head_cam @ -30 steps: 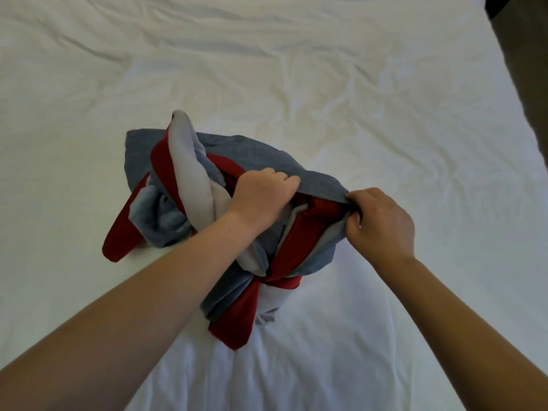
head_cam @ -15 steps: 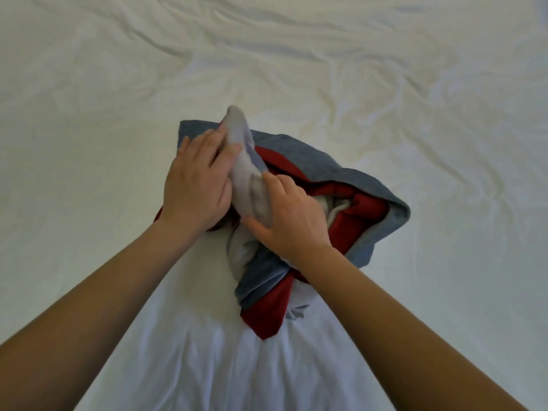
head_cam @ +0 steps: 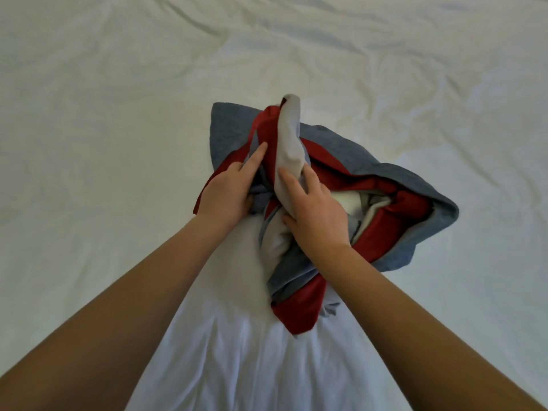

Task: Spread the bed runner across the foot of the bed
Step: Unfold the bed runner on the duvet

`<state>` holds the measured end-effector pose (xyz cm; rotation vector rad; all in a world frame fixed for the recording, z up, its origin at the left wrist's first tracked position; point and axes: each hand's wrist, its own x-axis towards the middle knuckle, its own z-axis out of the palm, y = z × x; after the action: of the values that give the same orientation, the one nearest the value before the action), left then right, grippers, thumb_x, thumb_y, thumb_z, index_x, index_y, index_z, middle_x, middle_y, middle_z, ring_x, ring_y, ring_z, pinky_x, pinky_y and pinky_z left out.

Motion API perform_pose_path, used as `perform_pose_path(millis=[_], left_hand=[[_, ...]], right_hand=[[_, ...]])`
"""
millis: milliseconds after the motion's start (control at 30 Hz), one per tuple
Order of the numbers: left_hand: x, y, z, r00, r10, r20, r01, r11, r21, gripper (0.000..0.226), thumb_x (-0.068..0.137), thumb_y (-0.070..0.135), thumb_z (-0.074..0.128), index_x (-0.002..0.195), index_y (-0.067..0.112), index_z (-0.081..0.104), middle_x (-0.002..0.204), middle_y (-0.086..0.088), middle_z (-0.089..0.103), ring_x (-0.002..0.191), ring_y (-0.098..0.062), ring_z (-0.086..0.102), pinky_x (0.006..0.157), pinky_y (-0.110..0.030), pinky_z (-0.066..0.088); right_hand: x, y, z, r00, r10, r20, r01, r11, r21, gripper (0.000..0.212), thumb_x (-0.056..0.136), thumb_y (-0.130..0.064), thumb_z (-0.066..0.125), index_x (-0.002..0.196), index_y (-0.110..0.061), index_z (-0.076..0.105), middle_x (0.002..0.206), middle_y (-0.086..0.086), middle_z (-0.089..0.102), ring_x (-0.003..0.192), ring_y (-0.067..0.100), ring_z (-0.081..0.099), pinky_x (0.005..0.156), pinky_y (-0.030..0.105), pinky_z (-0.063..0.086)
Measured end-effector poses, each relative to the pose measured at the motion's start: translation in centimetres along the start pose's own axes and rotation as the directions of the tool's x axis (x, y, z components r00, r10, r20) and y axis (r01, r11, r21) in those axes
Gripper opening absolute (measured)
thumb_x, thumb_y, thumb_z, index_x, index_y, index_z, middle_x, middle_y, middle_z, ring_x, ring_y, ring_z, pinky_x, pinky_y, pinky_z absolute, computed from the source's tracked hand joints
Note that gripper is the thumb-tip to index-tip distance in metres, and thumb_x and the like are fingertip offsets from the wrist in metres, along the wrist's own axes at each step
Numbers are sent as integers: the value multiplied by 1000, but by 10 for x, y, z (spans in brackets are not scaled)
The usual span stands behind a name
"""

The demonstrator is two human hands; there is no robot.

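The bed runner [head_cam: 412,232], a crumpled bundle of blue, red and pale grey cloth, lies bunched in the middle of the white bed [head_cam: 112,120]. One grey fold stands up at its far side. My left hand [head_cam: 229,189] grips the bundle's left part, with the index finger stretched out along a red band and the other fingers tucked into the cloth. My right hand [head_cam: 315,210] holds the upright grey fold, fingers on its right side and thumb low on its left. Both hands sit close together on the near left of the bundle.
The wrinkled white sheet fills the view on every side of the bundle. No bed edge, pillow or other object shows in this frame.
My right hand left the bundle's right edge and came over to the grey fold beside my left hand. My left hand shifted lower and left, and the grey fold now stands freer.
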<state>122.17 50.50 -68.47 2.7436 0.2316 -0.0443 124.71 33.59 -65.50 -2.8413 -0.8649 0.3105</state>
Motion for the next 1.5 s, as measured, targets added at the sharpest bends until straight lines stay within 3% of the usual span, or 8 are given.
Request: perform_pose_path(millis=[167, 467, 800, 1000, 1133, 1267, 1367, 1500], left_hand=[[-2, -5, -21, 997, 66, -46, -65, 997, 36, 68, 87, 18, 54, 148, 32, 25, 97, -11, 58, 82, -30, 58, 68, -42, 51], [-42, -74, -101, 934, 320, -159, -267, 920, 286, 31, 85, 10, 50, 107, 11, 72, 79, -13, 65, 67, -34, 59, 40, -34, 44], [-98, -174, -178, 920, 196, -338, -71, 934, 349, 38, 89, 20, 37, 98, 13, 73, 82, -12, 65, 72, -35, 60, 43, -34, 44], [-112, -220, -152, 998, -30, -64, 50, 934, 354, 31, 75, 10, 62, 104, 14, 69, 83, -15, 56, 78, -36, 55, 46, -36, 44], [-99, -219, -137, 988, -152, 38, 124, 907, 404, 26, 71, 16, 67, 97, 13, 68, 88, -10, 57, 86, -32, 51, 60, -38, 44], [-79, -193, -136, 1000, -18, 13, 12, 933, 359, 26, 64, 25, 54, 84, 14, 68, 92, -9, 60, 95, -31, 53, 105, -54, 27], [-60, -167, -132, 993, 107, -39, -91, 950, 298, 28, 73, 26, 51, 94, 15, 67, 96, -5, 60, 95, -24, 53, 104, -44, 30], [-24, -133, -124, 983, 171, -68, -152, 961, 231, 24, 84, 22, 48, 100, 13, 64, 97, -4, 60, 89, -21, 53, 80, -38, 47]], right_hand=[[7, -16, 1, 997, 75, 8, -75, 994, 82, 59, 86, -2, 51, 139, -21, 32, 133, 11, 38, 81, 35, 58, 55, 35, 42], [10, -60, -16, 995, -97, -37, 103, 970, 220, 62, 76, 0, 60, 135, -14, 45, 115, 13, 51, 81, 40, 56, 60, 48, 49], [37, -156, -9, 949, -312, -37, 307, 896, 319, 63, 76, 0, 60, 134, -18, 46, 120, 10, 51, 86, 38, 59, 61, 47, 51], [42, -164, 23, 941, -252, 227, 219, 962, 161, 61, 83, -2, 49, 139, -23, 36, 131, 8, 45, 96, 37, 58, 79, 46, 49], [47, -164, 24, 928, -234, 290, 211, 972, 108, 58, 82, -7, 52, 135, -24, 37, 128, 6, 47, 95, 34, 58, 76, 45, 51], [46, -159, 14, 937, -269, 223, 267, 963, 39, 48, 86, -40, 53, 131, -28, 40, 118, -1, 51, 87, 26, 60, 60, 34, 48], [49, -144, 3, 963, -250, 99, 250, 968, 17, 40, 92, -45, 45, 128, -27, 48, 117, -2, 55, 92, 23, 59, 67, 36, 50], [60, -111, -10, 984, -158, -81, 156, 987, -36, 33, 91, -26, 51, 122, -17, 57, 118, 3, 59, 103, 24, 57, 73, 36, 49]])
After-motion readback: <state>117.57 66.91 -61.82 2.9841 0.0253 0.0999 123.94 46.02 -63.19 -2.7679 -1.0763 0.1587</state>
